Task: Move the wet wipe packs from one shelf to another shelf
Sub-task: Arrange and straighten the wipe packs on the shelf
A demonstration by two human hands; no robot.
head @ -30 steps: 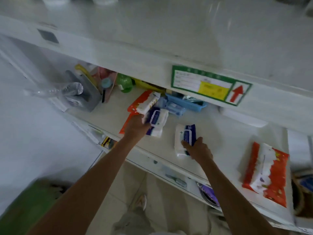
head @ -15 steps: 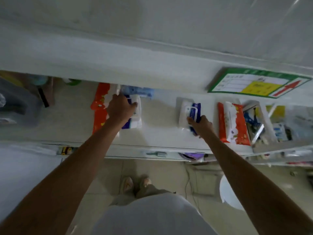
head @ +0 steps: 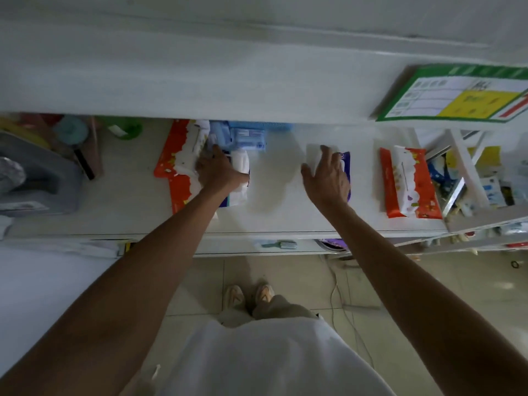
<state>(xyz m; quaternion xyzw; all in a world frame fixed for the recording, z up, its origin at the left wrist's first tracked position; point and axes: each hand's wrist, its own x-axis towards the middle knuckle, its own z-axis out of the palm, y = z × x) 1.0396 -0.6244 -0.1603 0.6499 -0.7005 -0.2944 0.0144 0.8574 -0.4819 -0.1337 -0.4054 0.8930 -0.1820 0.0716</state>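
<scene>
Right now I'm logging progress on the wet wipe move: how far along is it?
Nothing looks moved yet. In hand: the left hand grips a white and blue pack beside the left orange pack; the right hand, fingers spread, lies over a second white and blue pack. Left: these, the light blue packs and the right orange pack all remain on the white shelf.

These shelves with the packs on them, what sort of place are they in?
Probably a storeroom or small supply area, though I cannot be sure. The white shelf holds red wet wipe packs, the shelf edge above carries a green-bordered label, and a cluttered rack stands alongside.
</scene>
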